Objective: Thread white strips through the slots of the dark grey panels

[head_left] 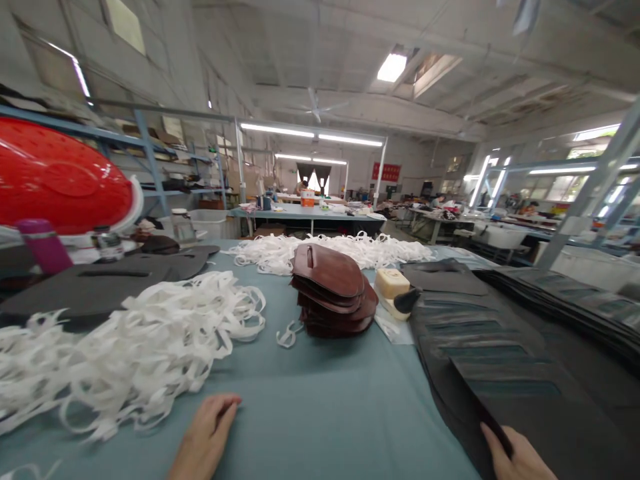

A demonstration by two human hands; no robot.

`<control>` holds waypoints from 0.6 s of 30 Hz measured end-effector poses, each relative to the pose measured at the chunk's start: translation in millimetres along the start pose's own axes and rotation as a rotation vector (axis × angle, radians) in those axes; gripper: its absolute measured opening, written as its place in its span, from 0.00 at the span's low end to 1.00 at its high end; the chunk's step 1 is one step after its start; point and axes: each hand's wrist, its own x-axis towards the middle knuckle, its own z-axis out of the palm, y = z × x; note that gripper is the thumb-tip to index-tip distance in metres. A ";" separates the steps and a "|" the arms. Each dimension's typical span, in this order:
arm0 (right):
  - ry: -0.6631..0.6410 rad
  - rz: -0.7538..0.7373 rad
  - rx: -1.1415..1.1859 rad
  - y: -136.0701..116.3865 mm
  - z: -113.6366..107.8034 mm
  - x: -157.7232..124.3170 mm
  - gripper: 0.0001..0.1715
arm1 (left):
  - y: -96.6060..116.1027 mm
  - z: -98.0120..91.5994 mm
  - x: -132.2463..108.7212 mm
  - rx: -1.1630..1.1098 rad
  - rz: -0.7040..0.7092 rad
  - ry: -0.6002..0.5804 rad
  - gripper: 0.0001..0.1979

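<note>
The right hand [520, 457] has its grip closed on the near edge of a dark grey, flat, flexible sheet piece with long slots [570, 427], which lies at the right side of the counter covered with blue-green cloth [310, 420]. This edge is lifted a little. The left hand [210, 430] is over the cloth with the fingers loosely curled; I see nothing in its grip.

In my judgement, the main danger is at the slots: if the sheet is pulled from this one edge only, the narrow bands between them may bend or stretch. Its far part lies near the pale yellow block [393, 283] with a black cone-shaped piece [407, 302] beside it, so a wide swing could knock these. The uneven stack of brown leather-like pieces [333, 283] could slide if it is bumped. The heap of tangled white strips [155, 347], near the left hand, might catch the fingers.
</note>
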 end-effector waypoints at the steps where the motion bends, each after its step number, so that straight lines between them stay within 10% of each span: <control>1: -0.017 0.056 0.050 -0.7 -4.3 -0.5 0.19 | -4.1 0.8 -6.8 -0.003 0.018 -0.006 0.18; 7: -0.052 0.083 0.248 -69.4 -29.2 -47.5 0.24 | 5.0 11.8 -22.8 -0.067 -0.111 -0.163 0.23; 13: -0.299 -0.162 0.515 -151.2 -3.3 -133.2 0.16 | 73.1 38.1 -60.6 -0.371 -0.169 -0.683 0.27; 18: -0.430 -0.098 0.631 -161.1 12.2 -150.2 0.13 | 119.0 49.3 -63.3 -0.289 0.157 -0.662 0.21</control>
